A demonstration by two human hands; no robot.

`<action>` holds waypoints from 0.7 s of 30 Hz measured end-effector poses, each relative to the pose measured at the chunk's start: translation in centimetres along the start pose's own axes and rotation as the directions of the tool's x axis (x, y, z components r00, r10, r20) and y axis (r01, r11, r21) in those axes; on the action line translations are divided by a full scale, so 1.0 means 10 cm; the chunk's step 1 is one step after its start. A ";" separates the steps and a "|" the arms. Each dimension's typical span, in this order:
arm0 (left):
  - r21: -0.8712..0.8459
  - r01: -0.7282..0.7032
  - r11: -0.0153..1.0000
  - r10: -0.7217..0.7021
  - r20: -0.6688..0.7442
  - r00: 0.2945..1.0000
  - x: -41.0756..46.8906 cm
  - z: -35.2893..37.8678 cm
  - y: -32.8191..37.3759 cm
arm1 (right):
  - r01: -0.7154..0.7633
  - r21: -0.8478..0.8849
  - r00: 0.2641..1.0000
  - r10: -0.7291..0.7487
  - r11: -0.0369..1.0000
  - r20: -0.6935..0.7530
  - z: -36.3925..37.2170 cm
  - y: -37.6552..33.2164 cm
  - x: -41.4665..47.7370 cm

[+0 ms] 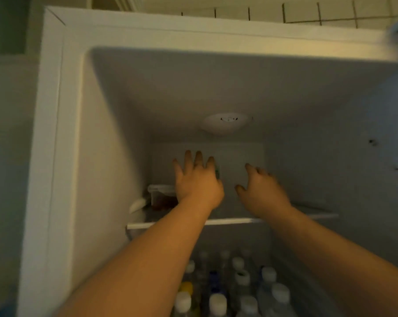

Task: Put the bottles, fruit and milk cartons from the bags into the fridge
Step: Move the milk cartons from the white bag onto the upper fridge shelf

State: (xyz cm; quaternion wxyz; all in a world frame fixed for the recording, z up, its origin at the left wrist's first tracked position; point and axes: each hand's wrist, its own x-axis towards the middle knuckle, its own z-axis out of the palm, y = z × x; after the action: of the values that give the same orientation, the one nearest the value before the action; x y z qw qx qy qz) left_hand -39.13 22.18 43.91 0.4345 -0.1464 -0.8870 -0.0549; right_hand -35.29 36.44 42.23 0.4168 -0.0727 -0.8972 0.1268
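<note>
1. White fridge (56, 110) walls fill your view. A domed light (225, 123) sits on the ceiling above and beyond your hands.
2. Bottles (216, 298) stand on the level below your forearms. They are upright, long axes vertical, with their caps pointing up toward you. They are packed close together. Most are clear with white caps, one cap is yellow, and one bottle is dark blue.
3. Your left hand (198, 179) reaches in over the top shelf (230, 221), fingers straight and spread, palm toward the back wall. A small green patch (217, 173) shows at its index-finger side, too blurred to tell what it belongs to.
4. Your right hand (259, 191) is near the left one, fingers bent and thumb held apart. You cannot tell whether it grips anything, because the gap between your hands is pale and dim.
5. Just left of your left hand, a clear lidded container (161, 195) with reddish-brown contents sits on the top shelf near the left wall.
6. The shelf's white front edge runs under both your wrists. Open shelf stretches from your right hand to the right wall, and there is tall headroom above both hands.
</note>
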 end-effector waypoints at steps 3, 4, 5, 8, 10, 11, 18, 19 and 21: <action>-0.123 0.013 0.992 -0.016 -0.025 1.000 -0.41 -0.15 0.00 | -0.027 -0.036 0.999 0.025 0.999 -0.043 -0.10 0.04 -0.40; -0.145 0.011 0.989 -0.015 -0.022 1.000 -0.57 -0.20 -0.01 | -0.028 -0.040 0.999 0.027 0.999 -0.035 -0.10 0.06 -0.55; -0.146 -0.002 0.989 0.001 -0.007 1.000 -0.74 -0.24 -0.02 | -0.028 -0.033 0.999 0.028 0.999 -0.022 -0.10 0.09 -0.71; -0.098 -0.060 0.993 0.067 0.074 0.995 -1.32 -0.28 -0.05 | -0.012 -0.021 0.999 0.013 1.000 0.048 -0.08 0.18 -1.19; -0.070 -0.072 0.995 0.080 0.125 0.989 -1.69 -0.28 -0.06 | 0.010 -0.038 0.995 -0.006 0.999 0.099 -0.09 0.25 -1.48; -0.057 -0.073 0.996 0.081 0.149 0.985 -1.87 -0.28 -0.07 | 0.005 -0.034 0.991 0.000 0.999 0.136 -0.11 0.28 -1.61; 0.023 -0.032 0.999 0.025 0.255 0.967 -3.10 -0.51 0.05 | 0.042 0.065 0.976 -0.055 0.997 0.210 -0.28 0.48 -2.69; 0.041 -0.017 0.999 0.006 0.255 0.967 -3.27 -0.56 0.09 | 0.053 0.082 0.972 -0.070 0.995 0.226 -0.31 0.50 -2.82; 0.072 0.018 0.997 -0.037 0.273 0.961 -3.58 -0.66 0.17 | 0.062 0.121 0.961 -0.092 0.991 0.260 -0.39 0.53 -3.09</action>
State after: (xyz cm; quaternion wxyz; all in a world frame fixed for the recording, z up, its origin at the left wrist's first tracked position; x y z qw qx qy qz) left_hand -12.83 14.76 19.73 0.3113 -0.1252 -0.9420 -0.0098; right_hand -12.28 34.88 20.58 0.3011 0.0032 -0.9385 0.1689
